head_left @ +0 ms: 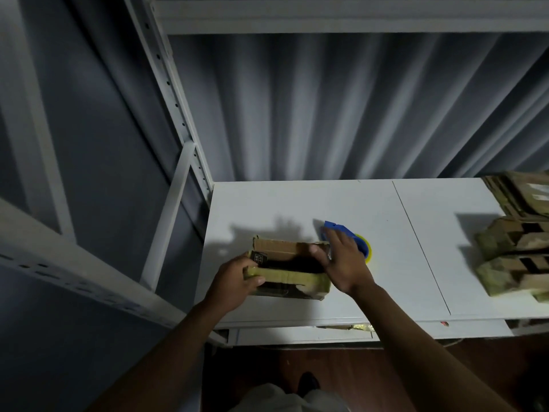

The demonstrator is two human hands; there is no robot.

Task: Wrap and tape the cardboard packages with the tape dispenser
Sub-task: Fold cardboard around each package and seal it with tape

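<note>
A small cardboard package (285,264) lies on the white table (386,278), its top flaps partly apart with a dark gap between them and yellowish tape along its near side. My left hand (234,281) grips the package's left end, thumb on the taped front. My right hand (341,260) rests with straight fingers on the package's right end, thumb on the far flap. Behind that hand sits a blue tape dispenser (344,233) with a yellow roll, partly hidden by my fingers.
Several taped cardboard packages (511,257) are piled at the table's right edge, with flattened cardboard (523,194) stacked behind them. A white metal shelving frame (178,150) stands at the left. A grey curtain hangs behind the table.
</note>
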